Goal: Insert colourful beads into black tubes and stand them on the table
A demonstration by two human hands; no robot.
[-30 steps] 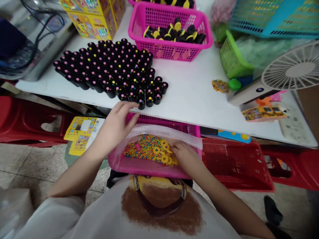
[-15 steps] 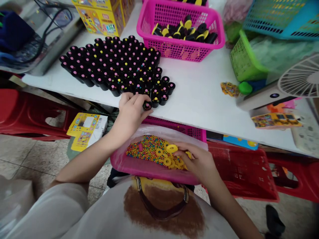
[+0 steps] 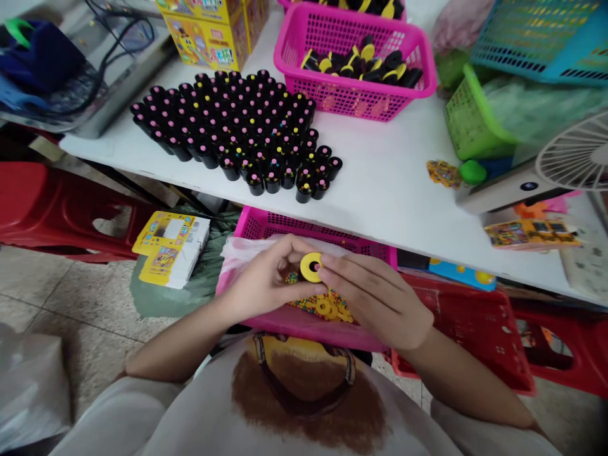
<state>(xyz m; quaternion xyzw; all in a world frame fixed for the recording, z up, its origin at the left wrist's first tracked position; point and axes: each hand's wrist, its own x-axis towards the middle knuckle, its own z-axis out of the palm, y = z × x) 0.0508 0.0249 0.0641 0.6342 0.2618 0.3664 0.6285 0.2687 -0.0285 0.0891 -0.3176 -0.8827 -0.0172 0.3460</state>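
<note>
Above the bead basket, my left hand (image 3: 266, 278) is closed around a black cup, mostly hidden by the fingers. A yellow ring (image 3: 310, 267) sits at the cup's opening, facing up. My right hand (image 3: 380, 294) pinches the ring's right side, its fingertips near a small pink piece in the hole. Below both hands, colored beads (image 3: 304, 308) and loose yellow rings (image 3: 327, 308) lie in a plastic-lined pink basket (image 3: 266, 324). Many black cups (image 3: 228, 126) with pink or yellow pieces on top stand in rows on the white table (image 3: 380, 183).
A pink basket (image 3: 356, 95) of yellow-rimmed black cups stands at the back of the table, beside yellow boxes (image 3: 209, 41). A fan (image 3: 517, 177) and a green basket (image 3: 475, 120) are at the right. Flat yellow cartons (image 3: 171, 250) lie below the table's left edge.
My left hand has drawn a black cup from the front of the rows down over the basket. My right hand has raised a yellow ring to it. The view has shifted slightly.
</note>
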